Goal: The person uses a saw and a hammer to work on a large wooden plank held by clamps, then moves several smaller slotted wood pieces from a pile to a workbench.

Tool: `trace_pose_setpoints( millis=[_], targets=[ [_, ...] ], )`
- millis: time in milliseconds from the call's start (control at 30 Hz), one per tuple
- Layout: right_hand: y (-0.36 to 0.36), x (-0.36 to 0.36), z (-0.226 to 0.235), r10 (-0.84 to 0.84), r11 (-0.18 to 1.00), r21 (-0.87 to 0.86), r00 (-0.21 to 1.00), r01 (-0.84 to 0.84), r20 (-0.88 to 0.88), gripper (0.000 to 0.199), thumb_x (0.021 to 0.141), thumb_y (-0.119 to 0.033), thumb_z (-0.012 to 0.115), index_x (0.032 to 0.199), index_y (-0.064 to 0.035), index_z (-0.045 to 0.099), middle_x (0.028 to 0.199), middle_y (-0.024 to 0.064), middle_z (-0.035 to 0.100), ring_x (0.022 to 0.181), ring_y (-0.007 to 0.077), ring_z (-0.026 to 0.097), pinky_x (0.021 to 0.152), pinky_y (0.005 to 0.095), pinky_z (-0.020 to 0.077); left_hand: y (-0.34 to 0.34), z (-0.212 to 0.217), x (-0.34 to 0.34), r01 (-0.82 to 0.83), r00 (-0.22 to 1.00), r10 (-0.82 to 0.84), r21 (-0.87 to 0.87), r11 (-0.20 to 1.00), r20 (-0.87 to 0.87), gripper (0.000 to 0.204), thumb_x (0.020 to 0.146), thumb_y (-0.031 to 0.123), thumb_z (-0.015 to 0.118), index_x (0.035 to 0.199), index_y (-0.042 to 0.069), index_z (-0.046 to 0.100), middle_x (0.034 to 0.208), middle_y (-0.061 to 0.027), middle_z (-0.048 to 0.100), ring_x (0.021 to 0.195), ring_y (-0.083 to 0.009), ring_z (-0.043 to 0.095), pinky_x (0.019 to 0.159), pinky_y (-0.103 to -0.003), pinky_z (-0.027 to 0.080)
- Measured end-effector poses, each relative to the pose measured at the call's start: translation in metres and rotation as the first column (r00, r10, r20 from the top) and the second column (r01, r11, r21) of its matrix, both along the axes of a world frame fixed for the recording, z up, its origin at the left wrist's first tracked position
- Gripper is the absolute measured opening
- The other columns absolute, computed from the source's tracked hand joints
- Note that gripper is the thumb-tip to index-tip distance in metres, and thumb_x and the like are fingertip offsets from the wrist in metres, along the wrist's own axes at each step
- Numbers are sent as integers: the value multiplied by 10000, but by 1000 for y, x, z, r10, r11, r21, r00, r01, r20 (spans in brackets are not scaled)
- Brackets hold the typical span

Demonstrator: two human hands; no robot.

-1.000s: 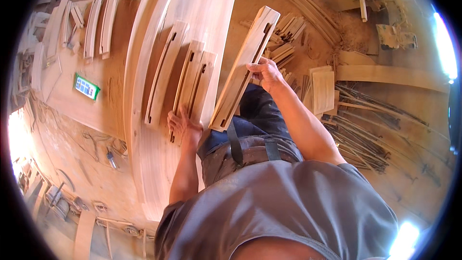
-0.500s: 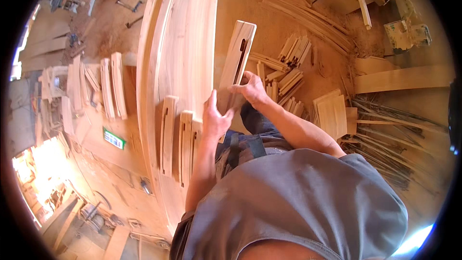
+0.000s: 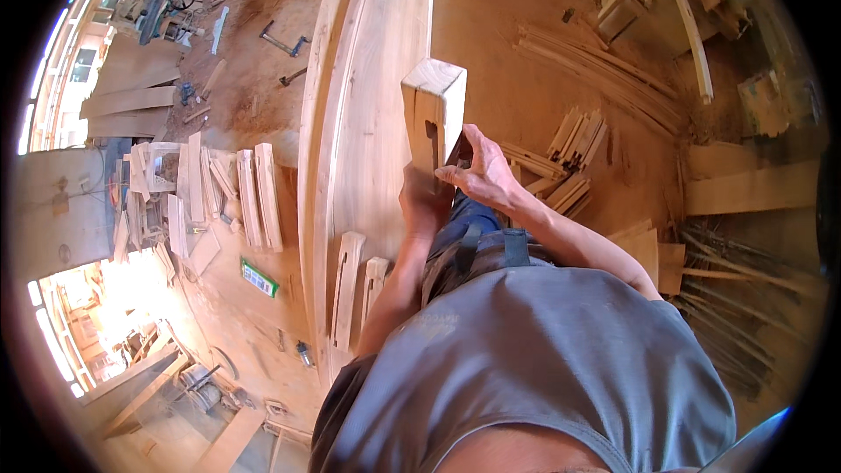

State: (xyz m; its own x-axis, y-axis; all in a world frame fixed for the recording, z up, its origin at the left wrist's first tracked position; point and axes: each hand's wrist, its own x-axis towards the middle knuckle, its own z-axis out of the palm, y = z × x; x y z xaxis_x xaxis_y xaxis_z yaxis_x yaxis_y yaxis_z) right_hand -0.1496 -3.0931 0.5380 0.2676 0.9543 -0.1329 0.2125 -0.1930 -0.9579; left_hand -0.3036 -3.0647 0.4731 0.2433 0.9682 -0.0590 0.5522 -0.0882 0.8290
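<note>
Hands (image 3: pixel 477 177) grip slotted block (image 3: pixel 434 114) above plank edge (image 3: pixel 377 123).

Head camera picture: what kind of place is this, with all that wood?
Most likely a woodworking shop. Both hands, the left hand and right hand, hold a slotted wooden block over a long plank bench. Cut wooden pieces are stacked nearby, and sawdust covers the floor.

A slotted wooden block (image 3: pixel 434 114) stands upright between the left hand (image 3: pixel 424 201) and right hand (image 3: pixel 480 173), over a long curved wooden panel (image 3: pixel 377 105); 2 slotted wooden pieces (image 3: pixel 357 285) lie on the panel below the left hand, stacked wooden offcuts (image 3: pixel 574 153) right of the right hand.
</note>
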Motion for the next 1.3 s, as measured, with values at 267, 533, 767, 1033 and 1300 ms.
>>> trace_pose_setpoints(
  millis=[267, 533, 767, 1033, 1300],
  targets=[
    [119, 71, 16, 172, 958, 246, 980, -145, -95, 721, 749, -328, 866, 1284, 27, 538, 1091, 113, 651, 1009, 208, 612, 955, 370, 470, 97, -31, 56, -96, 990, 74, 182, 979, 124, 544, 699, 82, 837, 1154, 47, 542, 1018, -190, 684, 919, -373, 694, 754, -434, 555],
    [230, 141, 69, 325, 915, 338, 899, -220, -295, 939, 700, -438, 888, 1412, 18, 480, 1334, 137, 583, 1285, 218, 510, 1117, 369, 356, 206, -30, 105, -33, 983, -4, 200, 979, 181, 565, 716, 80, 824, 1186, 27, 515, 1011, -141, 676, 932, -294, 686, 801, -393, 532],
    [301, 204, 65, 358, 862, 457, 903, -220, -240, 834, 684, -312, 909, 1360, 1, 536, 1232, 124, 645, 1273, 230, 542, 1092, 369, 388, 300, -46, 163, 77, 936, -133, 180, 981, 327, 485, 737, 32, 775, 1145, 27, 512, 988, -139, 688, 932, -287, 698, 802, -369, 538],
    [364, 317, 21, 167, 874, 478, 977, -84, -134, 859, 680, -272, 919, 1364, 25, 493, 1253, 95, 611, 1201, 175, 557, 1058, 318, 406, 399, 68, 301, 308, 862, -345, 157, 938, 371, 756, 712, 95, 870, 1359, -2, 491, 1214, -141, 646, 1186, -226, 605, 1014, -357, 470],
    [415, 459, 11, 181, 849, 492, 981, -190, 66, 827, 698, -250, 902, 1366, 14, 492, 1224, 166, 612, 1179, 283, 590, 1036, 379, 441, 455, 61, 423, 427, 614, -364, 93, 899, 700, 837, 799, 180, 844, 1442, -77, 374, 1329, -157, 547, 1252, -259, 535, 1080, -392, 424]
  ],
)
